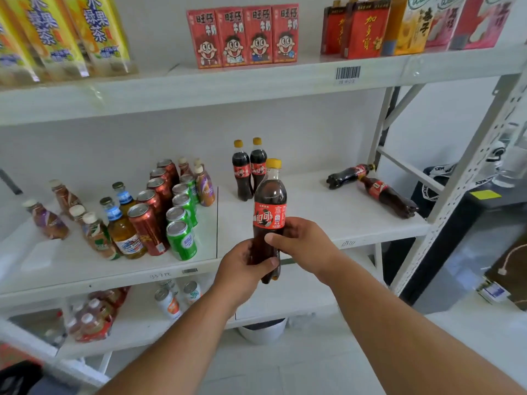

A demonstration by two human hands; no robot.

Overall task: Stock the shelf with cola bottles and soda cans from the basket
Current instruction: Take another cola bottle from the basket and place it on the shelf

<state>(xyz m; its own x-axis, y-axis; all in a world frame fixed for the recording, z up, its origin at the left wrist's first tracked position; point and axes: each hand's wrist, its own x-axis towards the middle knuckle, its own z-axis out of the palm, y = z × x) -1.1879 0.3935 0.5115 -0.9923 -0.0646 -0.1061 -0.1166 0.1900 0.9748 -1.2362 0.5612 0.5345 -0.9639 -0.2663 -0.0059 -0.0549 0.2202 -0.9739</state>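
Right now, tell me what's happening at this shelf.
A person is holding one cola bottle upright with both hands: the left hand grips its base, the right hand its middle. It is in front of the middle shelf, not yet set down. Two cola bottles stand there already, two more lie on their sides to the right, and cans sit to the left.

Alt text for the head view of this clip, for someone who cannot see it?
Both hands, left hand and right hand, hold an upright yellow-capped plastic cola bottle before a white metal shelf. Behind it stand two matching upright cola bottles; two more cola bottles lying flat are at the right.
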